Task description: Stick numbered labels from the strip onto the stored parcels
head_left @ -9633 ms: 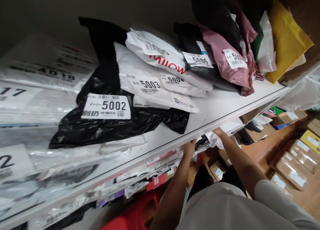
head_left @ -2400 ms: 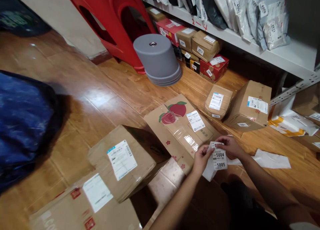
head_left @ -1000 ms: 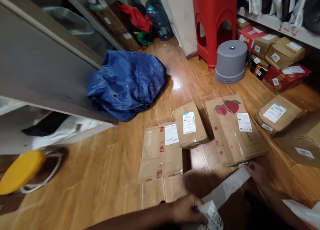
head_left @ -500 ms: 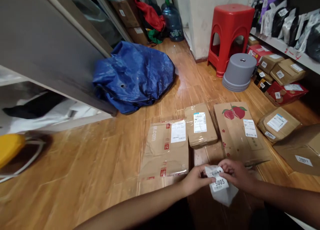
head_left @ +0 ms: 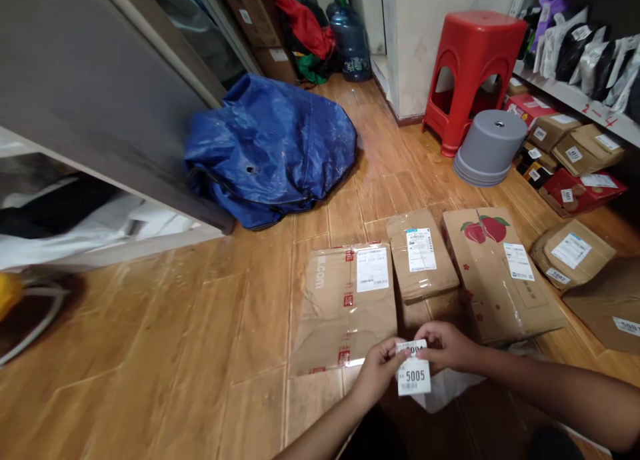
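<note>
In the head view, my left hand (head_left: 381,368) and my right hand (head_left: 447,347) pinch a strip of white number labels (head_left: 415,378) between them. The lower label reads 5005; the one above is partly under my fingers and seems to end in 04. A pale, thin sheet (head_left: 453,388) hangs below and right of the labels, partly hidden by my right hand. Just beyond my hands lie a flat cardboard box (head_left: 327,313) with red-marked tape, a smaller carton (head_left: 425,280), and a carton printed with red fruit (head_left: 493,293). Each bears a white shipping label.
At right are a wrapped parcel (head_left: 585,243) and a brown carton (head_left: 605,300). A grey stool (head_left: 493,147) and red stool (head_left: 475,67) stand behind, beside shelved parcels (head_left: 587,143). A blue bag (head_left: 280,153) lies against the grey cabinet (head_left: 95,93).
The label strip has straightened and now hangs flatter, with 5005 facing me squarely. Both hands have shifted slightly left relative to the boxes, and the view has turned a little left.
</note>
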Motion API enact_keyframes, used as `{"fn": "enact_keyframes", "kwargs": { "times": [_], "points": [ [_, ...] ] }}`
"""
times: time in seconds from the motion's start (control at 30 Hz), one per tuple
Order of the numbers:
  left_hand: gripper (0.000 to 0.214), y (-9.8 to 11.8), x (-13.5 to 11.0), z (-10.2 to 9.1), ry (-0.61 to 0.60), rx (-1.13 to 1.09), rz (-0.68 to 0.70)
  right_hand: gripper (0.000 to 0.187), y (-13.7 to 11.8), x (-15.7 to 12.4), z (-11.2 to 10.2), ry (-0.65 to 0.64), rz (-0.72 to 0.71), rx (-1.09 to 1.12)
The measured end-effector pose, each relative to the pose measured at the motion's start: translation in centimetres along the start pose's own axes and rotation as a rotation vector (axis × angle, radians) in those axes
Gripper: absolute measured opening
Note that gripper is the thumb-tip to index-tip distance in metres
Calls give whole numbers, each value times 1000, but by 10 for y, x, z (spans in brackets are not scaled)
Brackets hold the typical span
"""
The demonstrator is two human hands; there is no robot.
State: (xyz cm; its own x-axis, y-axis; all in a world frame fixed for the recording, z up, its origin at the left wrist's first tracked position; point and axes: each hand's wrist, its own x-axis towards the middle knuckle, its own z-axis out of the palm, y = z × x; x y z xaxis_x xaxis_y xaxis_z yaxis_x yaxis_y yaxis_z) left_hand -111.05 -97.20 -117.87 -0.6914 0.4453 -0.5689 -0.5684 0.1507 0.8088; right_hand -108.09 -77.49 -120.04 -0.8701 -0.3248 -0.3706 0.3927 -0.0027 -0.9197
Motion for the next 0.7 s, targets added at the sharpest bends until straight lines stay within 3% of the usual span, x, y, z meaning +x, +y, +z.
{"fn": "enact_keyframes", "kwargs": {
  "times": [0.1,0.33,0.57,0.7],
  "points": [
    [55,-7,4,-4,13,39,-13,25,8,13,2,38,4,-16],
    [56,-27,16,-10,206,24,-57,30,44,33,27,347,-36,30],
    [53,-39,6,-16,-50,117,-174,54,88,47,20,837,-37,277],
    [54,-41,-1,-15,-126,214,-241,55,89,63,16,862,-54,295]
  ]
}}
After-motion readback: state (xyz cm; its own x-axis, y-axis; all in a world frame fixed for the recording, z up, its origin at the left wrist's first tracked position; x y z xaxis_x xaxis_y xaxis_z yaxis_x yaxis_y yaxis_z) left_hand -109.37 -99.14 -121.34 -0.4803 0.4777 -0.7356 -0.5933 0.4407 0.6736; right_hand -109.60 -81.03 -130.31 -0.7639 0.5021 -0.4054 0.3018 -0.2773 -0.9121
